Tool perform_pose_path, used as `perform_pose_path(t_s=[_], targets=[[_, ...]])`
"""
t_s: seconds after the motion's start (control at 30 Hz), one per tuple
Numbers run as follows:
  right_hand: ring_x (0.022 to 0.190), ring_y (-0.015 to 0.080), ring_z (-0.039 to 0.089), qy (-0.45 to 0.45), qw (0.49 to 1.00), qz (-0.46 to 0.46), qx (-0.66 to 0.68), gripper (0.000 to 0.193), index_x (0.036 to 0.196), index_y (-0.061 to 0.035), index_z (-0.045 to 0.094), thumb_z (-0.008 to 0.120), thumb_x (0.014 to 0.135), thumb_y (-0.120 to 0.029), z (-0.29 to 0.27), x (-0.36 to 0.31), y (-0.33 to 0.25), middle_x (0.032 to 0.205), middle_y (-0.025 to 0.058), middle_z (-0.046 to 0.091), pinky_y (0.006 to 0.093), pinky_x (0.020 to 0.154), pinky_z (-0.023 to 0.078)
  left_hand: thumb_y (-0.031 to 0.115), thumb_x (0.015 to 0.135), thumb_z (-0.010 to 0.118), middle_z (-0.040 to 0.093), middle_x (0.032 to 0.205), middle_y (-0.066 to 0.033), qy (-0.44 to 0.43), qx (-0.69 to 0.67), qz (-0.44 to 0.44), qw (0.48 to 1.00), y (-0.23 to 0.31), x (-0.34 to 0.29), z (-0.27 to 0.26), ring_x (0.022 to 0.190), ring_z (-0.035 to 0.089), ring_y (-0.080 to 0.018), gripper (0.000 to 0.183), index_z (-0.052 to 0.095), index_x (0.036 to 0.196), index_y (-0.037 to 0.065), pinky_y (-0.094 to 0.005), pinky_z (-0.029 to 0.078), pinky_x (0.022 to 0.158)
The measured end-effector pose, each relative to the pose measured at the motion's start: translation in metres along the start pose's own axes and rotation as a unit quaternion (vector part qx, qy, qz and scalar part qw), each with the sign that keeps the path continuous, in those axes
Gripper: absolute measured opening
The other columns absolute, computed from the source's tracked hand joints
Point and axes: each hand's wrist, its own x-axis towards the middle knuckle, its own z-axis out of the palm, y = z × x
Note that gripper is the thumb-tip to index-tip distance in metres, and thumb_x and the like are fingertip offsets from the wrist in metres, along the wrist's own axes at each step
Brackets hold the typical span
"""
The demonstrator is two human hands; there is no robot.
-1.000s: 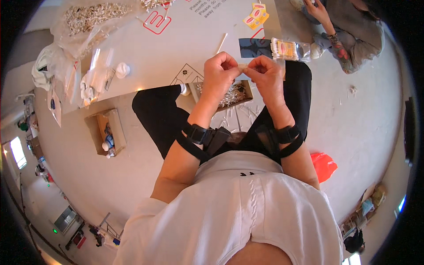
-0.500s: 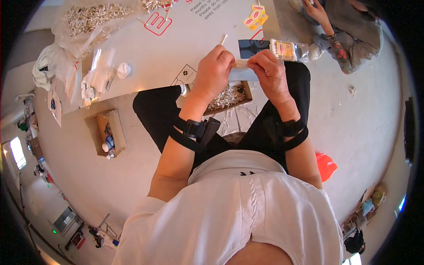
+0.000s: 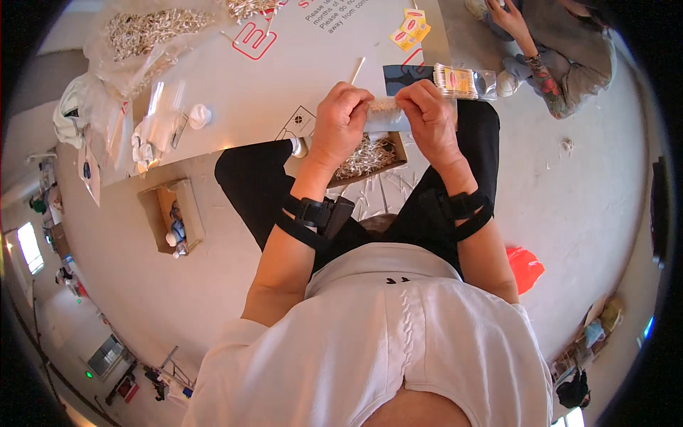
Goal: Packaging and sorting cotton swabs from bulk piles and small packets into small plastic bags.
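Observation:
Between my hands is a small clear plastic bag with cotton swabs in it, their white tips side by side. My left hand is closed in a pinch on the bag's left end. On its right end, the thumb and fingers of my right hand are pinched too. Just beyond the left hand, a single cotton swab slants on the table. A filled pack of swabs with a yellow label lies beyond my right hand, partly on a dark sheet. Below the hands, an open box holds many loose swabs.
On the white table, a large clear bag of swabs lies at far left, near clear plastic sleeves and a white round cap. Yellow labels lie far right. Another person sits beyond. A cardboard box stands left.
My left hand has shifted slightly left and its fingers have turned toward the bag. The right hand has moved a little left. More of the bag with swabs shows between them.

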Motion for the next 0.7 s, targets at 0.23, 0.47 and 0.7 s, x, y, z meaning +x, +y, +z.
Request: perform_pose_path(t_s=[0.23,0.47,0.7], targets=[[0.062,0.0131,0.054,-0.004,0.977,0.171,0.126,0.009,0.078,-0.0012,0.059,0.066,0.074,-0.002,0.013,-0.005,0.001,0.074,0.0045,0.055,0.0259,0.056,0.044,-0.001,0.074,0.065,0.057,0.070,-0.0017,0.019,-0.143,-0.164,0.976,0.000,-0.001,0.014,0.060,0.055,-0.0096,0.012,0.060,0.084,0.000,-0.0223,0.045,0.053],[0.062,0.0054,0.048,0.001,0.954,0.221,0.202,0.010,0.078,-0.0006,0.059,0.068,0.073,-0.002,0.018,-0.012,0.007,0.070,0.0004,0.054,0.0212,0.055,0.040,-0.002,0.073,0.064,0.058,0.066,-0.0023,0.022,-0.303,-0.328,0.894,0.009,-0.003,0.017,0.052,0.052,-0.0084,0.008,0.060,0.079,0.001,-0.0218,0.042,0.045],[0.062,0.0083,0.050,-0.007,0.952,0.205,0.225,0.009,0.081,0.0002,0.059,0.065,0.075,-0.001,0.013,-0.014,0.020,0.074,0.0027,0.056,0.0235,0.057,0.043,-0.005,0.073,0.064,0.058,0.071,-0.0026,-0.004,-0.157,-0.138,0.978,0.005,0.002,0.006,0.060,0.054,-0.0092,0.008,0.063,0.080,0.000,-0.0219,0.044,0.052]])
